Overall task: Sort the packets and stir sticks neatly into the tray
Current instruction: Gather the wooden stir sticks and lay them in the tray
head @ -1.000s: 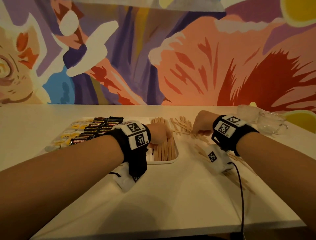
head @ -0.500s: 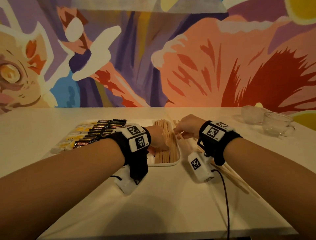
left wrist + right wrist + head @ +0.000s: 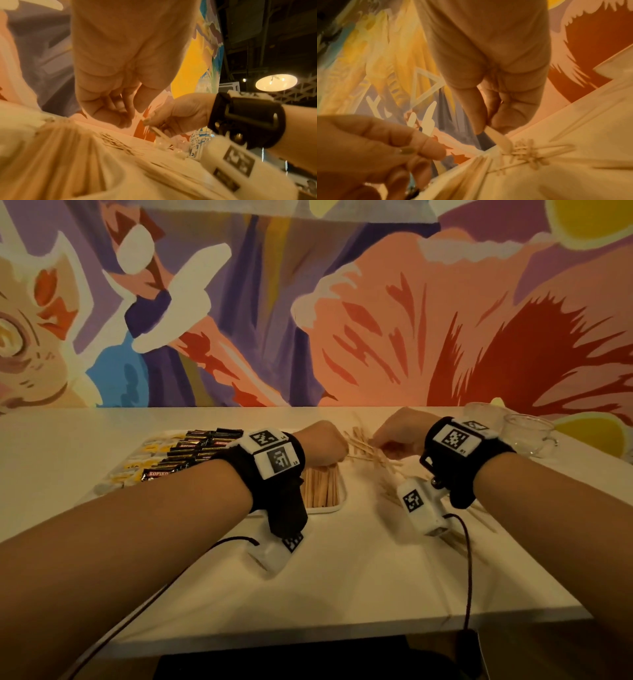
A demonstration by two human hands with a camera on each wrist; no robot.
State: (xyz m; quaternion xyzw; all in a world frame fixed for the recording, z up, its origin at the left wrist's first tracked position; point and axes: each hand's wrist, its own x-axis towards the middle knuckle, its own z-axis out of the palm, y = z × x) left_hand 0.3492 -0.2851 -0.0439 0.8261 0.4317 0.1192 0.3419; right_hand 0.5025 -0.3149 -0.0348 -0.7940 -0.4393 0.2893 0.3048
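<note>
Right hand (image 3: 397, 436) pinching one stir stick (image 3: 498, 140) off loose pile (image 3: 373, 453) on table, beside tray (image 3: 329, 508). Left hand (image 3: 322, 441) hovering over stick compartment, fingers curled, holding nothing visible. Next move likely calling for laying stick parallel among sorted ones; packets (image 3: 191, 453) already lying in tray.

One dark packet (image 3: 156, 474) near the front of the tray (image 3: 337, 506) read "KOPIKO" in light letters; another packet (image 3: 186, 445) farther back bore the same lettering, only partly legible. The white wrist blocks carried square black-and-white coded markers (image 3: 264, 437), with tiny corner characters too small to read.
</note>
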